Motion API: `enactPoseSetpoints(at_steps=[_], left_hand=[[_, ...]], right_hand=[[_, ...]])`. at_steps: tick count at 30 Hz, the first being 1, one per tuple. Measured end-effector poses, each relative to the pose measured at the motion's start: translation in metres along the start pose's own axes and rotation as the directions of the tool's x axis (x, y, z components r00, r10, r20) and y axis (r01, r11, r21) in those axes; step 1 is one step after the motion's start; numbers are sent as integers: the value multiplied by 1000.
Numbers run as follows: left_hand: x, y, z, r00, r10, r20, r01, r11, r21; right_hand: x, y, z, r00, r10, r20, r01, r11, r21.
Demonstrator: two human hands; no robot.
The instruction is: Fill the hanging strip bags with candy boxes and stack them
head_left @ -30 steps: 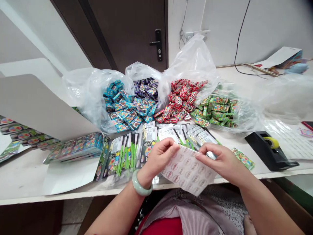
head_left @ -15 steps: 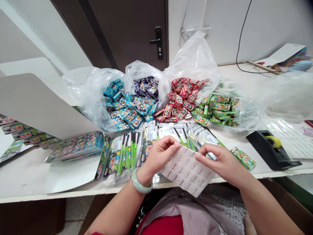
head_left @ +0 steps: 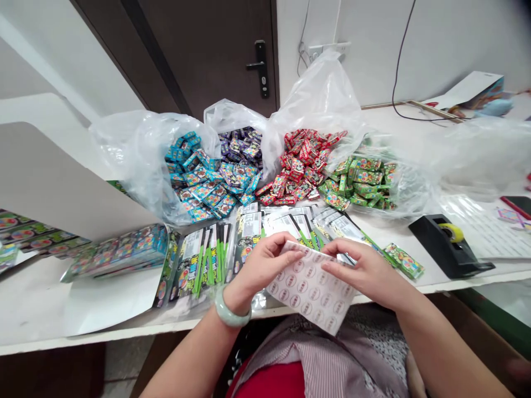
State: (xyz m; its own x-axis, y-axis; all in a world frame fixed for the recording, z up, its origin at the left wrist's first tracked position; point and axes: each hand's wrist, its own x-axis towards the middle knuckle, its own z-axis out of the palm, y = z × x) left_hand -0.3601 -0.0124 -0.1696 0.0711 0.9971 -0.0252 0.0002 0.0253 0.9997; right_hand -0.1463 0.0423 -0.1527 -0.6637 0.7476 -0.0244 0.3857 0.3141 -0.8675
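A white sheet of round stickers with red print (head_left: 313, 290) is held over the table's front edge. My left hand (head_left: 269, 262), a pale green bangle on its wrist, pinches the sheet's top edge between thumb and fingers. On the right of that same edge, my right hand (head_left: 359, 268) grips the sheet with thumb and forefinger. Behind the hands lie several flat printed packets in black and green (head_left: 203, 262), overlapping in a row. A small green box (head_left: 404, 261) rests beyond my right hand.
Clear plastic bags at the back spill small blue boxes (head_left: 203, 182), purple boxes (head_left: 243, 146), red boxes (head_left: 301, 166) and green boxes (head_left: 365, 177). A black tape dispenser (head_left: 446, 246) and a phone (head_left: 516, 205) lie at right. An upright white card panel (head_left: 62, 177) stands at left.
The view has shifted a little, so most things appear slightly further left. Both hands keep hold of the sticker sheet, with the fingers moved slightly along its top edge.
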Motion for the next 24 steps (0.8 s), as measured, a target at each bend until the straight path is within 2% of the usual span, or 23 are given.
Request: enactPoseSetpoints(at_steps=[3, 6, 8, 11, 14, 18, 24], left_hand=[[0, -1, 1, 993, 114, -21, -112, 990, 88], [0, 1, 3, 970, 242, 30, -244, 964, 105], [0, 4, 4, 959, 277, 55, -282, 954, 98], [1, 7, 5, 969, 245, 33, -248, 962, 117], [1, 5, 5, 989, 150, -16, -147, 982, 119], [2, -1, 5, 999, 33, -21, -31, 995, 98], [2, -4, 7, 1000, 7, -27, -5, 997, 75]], right_hand=[[1, -1, 0, 1000, -11, -10, 11, 1000, -18], [2, -4, 1, 998, -12, -61, 9, 998, -62], [2, -6, 2, 996, -31, -86, 24, 996, -85], [2, -9, 1, 994, -49, -96, 38, 993, -114], [1, -10, -2, 997, -55, -55, 48, 990, -130], [1, -8, -3, 999, -30, -15, 28, 994, -109], [2, -6, 1, 999, 2, -48, -4, 999, -51]])
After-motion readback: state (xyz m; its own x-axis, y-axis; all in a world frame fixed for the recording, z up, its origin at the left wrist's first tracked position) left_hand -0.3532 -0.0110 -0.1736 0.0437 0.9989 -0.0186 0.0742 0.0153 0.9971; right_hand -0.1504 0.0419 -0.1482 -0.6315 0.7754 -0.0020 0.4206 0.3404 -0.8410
